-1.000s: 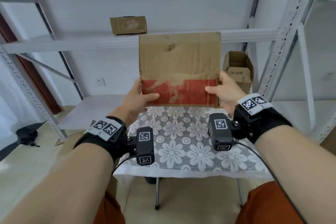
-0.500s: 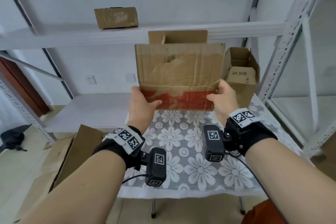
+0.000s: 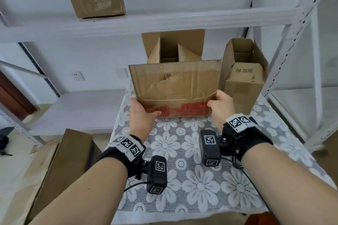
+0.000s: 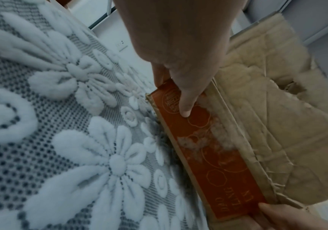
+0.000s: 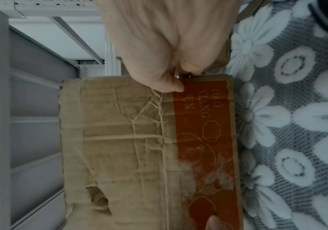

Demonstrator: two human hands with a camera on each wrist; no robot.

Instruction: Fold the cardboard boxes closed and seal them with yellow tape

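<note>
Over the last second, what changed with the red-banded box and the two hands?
The red-banded box came down from in front of the shelf onto the lace tablecloth, and its open flaps now show. The camera also tipped downward. Nothing was taken up or let go: the left hand and right hand grip the same lower corners, thumbs on the red band. The small open box stayed at the right.

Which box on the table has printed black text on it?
The small box at the right, beside the red-banded box that both hands hold; its folded-in flap reads "8#". The red-banded box's lettering isn't black.
</note>
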